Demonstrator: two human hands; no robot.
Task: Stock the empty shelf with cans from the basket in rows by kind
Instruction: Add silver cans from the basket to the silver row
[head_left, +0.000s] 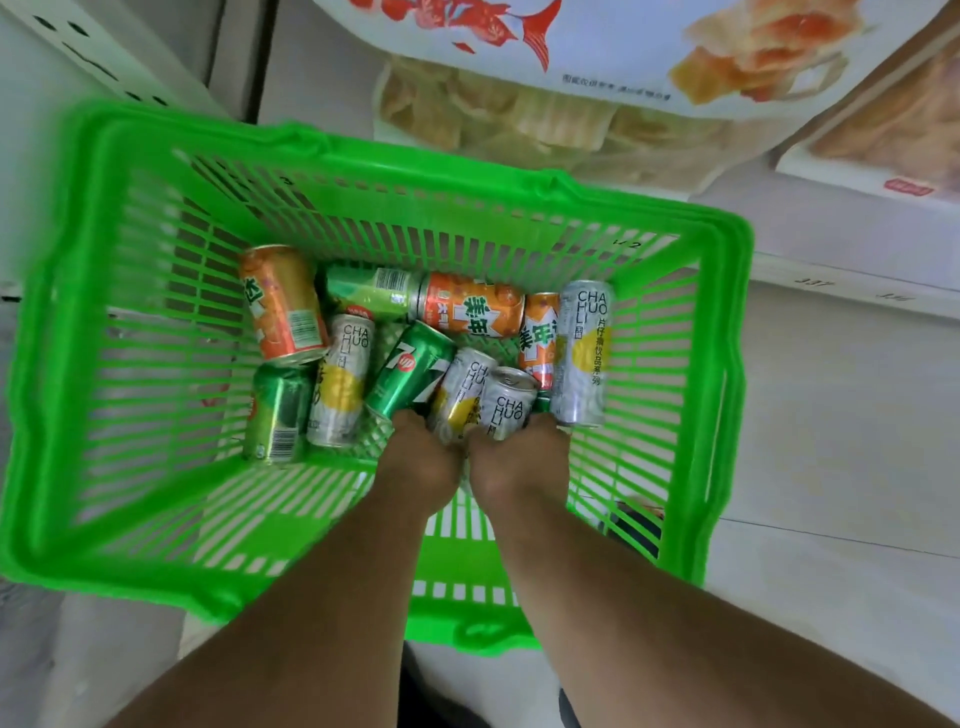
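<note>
Reaching into green basket (130, 156), left hand (421, 462) and right hand (522, 457) each seemingly gripping a silver can, fingers hidden

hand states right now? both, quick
Left hand: grip closed on a silver can in the green basket.
Right hand: grip closed on another silver can.

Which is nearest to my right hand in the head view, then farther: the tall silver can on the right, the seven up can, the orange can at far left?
1. Tall silver can, just right of the right hand.
2. Seven up can, left, past the left hand.
3. Orange can, far left, at the back.
</note>
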